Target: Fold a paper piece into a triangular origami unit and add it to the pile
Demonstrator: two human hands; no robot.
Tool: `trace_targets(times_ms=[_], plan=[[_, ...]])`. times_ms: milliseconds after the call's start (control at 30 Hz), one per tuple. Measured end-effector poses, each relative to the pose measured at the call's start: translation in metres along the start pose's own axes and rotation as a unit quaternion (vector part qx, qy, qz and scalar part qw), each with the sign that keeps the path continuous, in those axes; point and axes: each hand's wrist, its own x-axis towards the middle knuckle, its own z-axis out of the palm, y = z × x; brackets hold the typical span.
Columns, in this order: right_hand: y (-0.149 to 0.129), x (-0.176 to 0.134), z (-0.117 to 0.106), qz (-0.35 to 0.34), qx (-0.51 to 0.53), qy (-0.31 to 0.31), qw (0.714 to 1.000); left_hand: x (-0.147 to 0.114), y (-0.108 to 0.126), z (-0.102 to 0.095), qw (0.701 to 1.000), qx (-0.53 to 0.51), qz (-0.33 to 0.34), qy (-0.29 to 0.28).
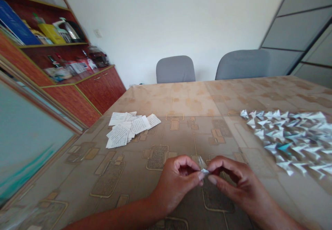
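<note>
Between both hands is a small folded paper piece (204, 171), pale, with a thin point sticking up. My left hand (178, 178) pinches it between thumb and fingers from the left. From the other side, the thumb and fingers of my right hand (233, 178) close on its right edge. Part of the fold is hidden by the fingertips. Rows of small folded paper figures (295, 136) stand at the right of the table, mostly white, one with teal. Left of centre lies a loose pile of printed paper squares (129, 128).
A brown patterned cloth covers the table (171, 102). Two grey chairs (175, 69) stand behind its far edge, by a white wall. At the left is a wooden cabinet (101, 84) with shelves holding a kettle (72, 31) and other goods.
</note>
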Motion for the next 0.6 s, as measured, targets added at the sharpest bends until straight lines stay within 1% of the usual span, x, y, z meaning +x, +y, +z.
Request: trace_targets(times_ms=[100,167,300,433,533,600], plan=[[0.003,-0.001,0.004,0.024,0.011,0.010,1.000,-0.001,-0.002,0.001,1.000,0.020,0.004,-0.001],[0.004,0.000,0.006,0.037,0.017,0.019,0.999,-0.001,-0.004,0.001,0.999,0.031,0.020,-0.006],[0.007,0.001,0.009,0.047,0.015,0.030,0.998,0.000,-0.006,0.000,0.998,0.033,0.060,0.002],[0.009,0.003,0.011,0.055,0.030,0.038,0.997,0.002,-0.008,-0.002,0.996,0.049,0.078,0.014],[0.009,0.004,0.010,0.049,0.048,0.065,0.996,0.003,-0.012,-0.003,0.997,0.024,0.077,0.001],[0.009,0.003,0.010,0.037,0.055,0.076,0.995,0.004,-0.014,-0.003,0.998,0.000,0.063,-0.022]])
